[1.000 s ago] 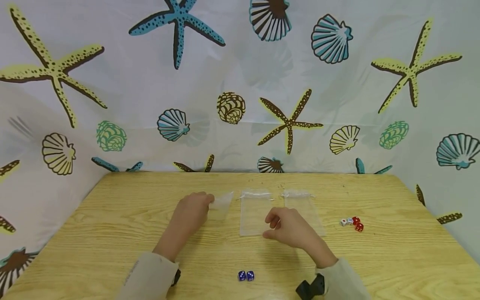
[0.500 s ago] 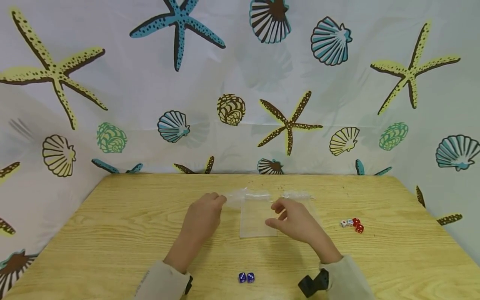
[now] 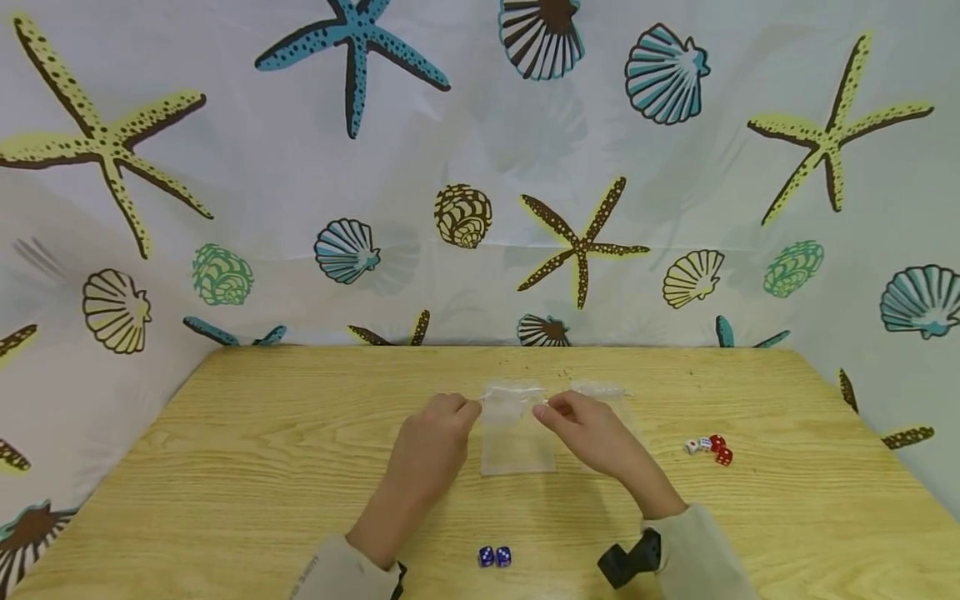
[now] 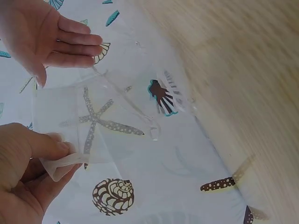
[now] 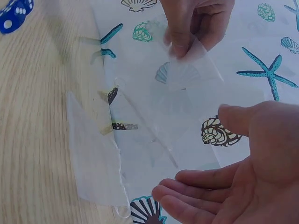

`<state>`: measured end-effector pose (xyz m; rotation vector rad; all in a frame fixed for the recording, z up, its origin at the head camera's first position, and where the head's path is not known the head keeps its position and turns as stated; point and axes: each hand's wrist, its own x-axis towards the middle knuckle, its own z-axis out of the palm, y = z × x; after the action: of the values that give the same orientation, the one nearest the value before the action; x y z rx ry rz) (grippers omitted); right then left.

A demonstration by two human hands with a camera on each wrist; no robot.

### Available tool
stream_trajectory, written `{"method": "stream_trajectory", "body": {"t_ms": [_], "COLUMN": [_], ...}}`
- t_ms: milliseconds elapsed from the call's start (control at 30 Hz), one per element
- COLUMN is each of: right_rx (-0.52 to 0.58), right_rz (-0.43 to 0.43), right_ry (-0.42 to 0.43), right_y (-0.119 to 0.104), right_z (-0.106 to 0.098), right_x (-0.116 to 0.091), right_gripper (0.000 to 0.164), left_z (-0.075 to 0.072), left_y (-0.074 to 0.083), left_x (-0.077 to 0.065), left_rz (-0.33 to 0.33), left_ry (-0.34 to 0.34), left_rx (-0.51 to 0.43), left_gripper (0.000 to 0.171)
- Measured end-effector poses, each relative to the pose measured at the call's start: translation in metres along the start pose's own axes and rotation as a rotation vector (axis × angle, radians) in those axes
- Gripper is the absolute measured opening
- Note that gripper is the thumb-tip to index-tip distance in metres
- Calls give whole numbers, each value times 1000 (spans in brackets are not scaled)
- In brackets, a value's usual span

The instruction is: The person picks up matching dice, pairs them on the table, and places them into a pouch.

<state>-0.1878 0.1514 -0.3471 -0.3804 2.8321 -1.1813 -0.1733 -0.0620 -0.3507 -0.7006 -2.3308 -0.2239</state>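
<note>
My left hand pinches one end of a sheer white drawstring pouch between thumb and fingers. The pouch hangs limp in the air, its thin cord trailing from the far end. My right hand is just across from it, palm up with fingers extended and thumb apart, as the right wrist view shows. Its fingertips are close to the held pouch and grip nothing. Below, a second sheer pouch lies flat on the wooden table. Beside it, a third pouch is partly covered by the right hand.
Two blue dice sit near the front of the table. To the right lies a small cluster of white and red dice. A white cloth printed with shells and starfish rises behind the table and along both sides.
My left hand has carried the held pouch rightward until it overlaps the flat middle pouch. The right hand has shifted slightly away and its fingers are nearer the held pouch.
</note>
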Motion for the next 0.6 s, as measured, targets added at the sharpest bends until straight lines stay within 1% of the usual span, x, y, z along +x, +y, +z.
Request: {"method": "stream_trajectory", "body": {"t_ms": [133,267,467,600], "right_rx": [28,68,187,247], "right_rz": [8,12,71,86], "right_ry": [-24,-58,-95,-96], "right_y": [1,1,1,0], "right_z": [-1,-2,-4,-4], "right_x": [2,3,-2,-2], "right_gripper": [44,48,56,58], "left_z": [-2,-6,-8,-8], "left_y": [7,11,17,22], "left_x": [-1,-1,-1,-2], "left_rz": [20,35,55,101], "left_ry": [21,31,79,116], "left_rx": [4,14,46,66], "left_gripper": [18,19,17,17]}}
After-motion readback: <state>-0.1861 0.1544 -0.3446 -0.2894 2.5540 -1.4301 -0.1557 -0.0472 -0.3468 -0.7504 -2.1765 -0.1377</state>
